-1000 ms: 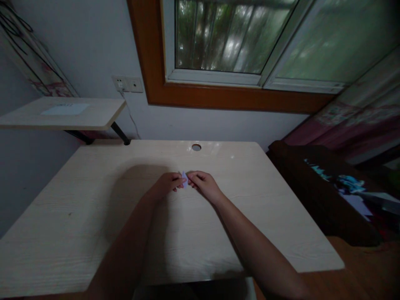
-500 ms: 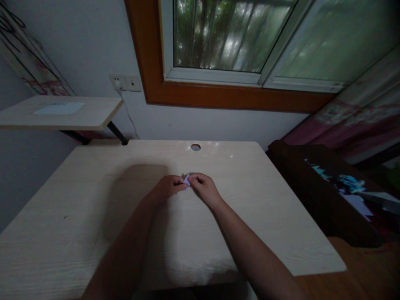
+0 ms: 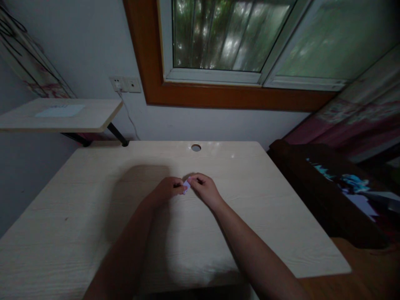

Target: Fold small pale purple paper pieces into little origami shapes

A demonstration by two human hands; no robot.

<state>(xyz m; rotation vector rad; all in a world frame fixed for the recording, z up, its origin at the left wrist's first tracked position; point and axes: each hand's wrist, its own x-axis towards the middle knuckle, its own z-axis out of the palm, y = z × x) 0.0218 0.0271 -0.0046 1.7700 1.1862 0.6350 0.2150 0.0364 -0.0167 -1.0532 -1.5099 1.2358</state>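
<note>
A small folded piece of pale purple paper (image 3: 186, 185) is held between my two hands above the middle of the desk (image 3: 268, 216). My left hand (image 3: 170, 187) pinches its left and lower side between thumb and fingers. On the other side, the thumb and fingertips of my right hand (image 3: 203, 186) close on its upper right edge. The fingers cover part of the paper, so its full shape is hidden.
A raised shelf (image 3: 96, 121) with a paper sheet (image 3: 61, 110) stands at the back left. Behind my hands the desk has a round cable hole (image 3: 196, 148). Right of the desk, a dark wooden surface (image 3: 300, 183) carries blue and white items (image 3: 354, 183).
The paper has turned slightly between my fingers and shows a flatter, wider face. Both hands stay in nearly the same place, and the view has shifted a little.
</note>
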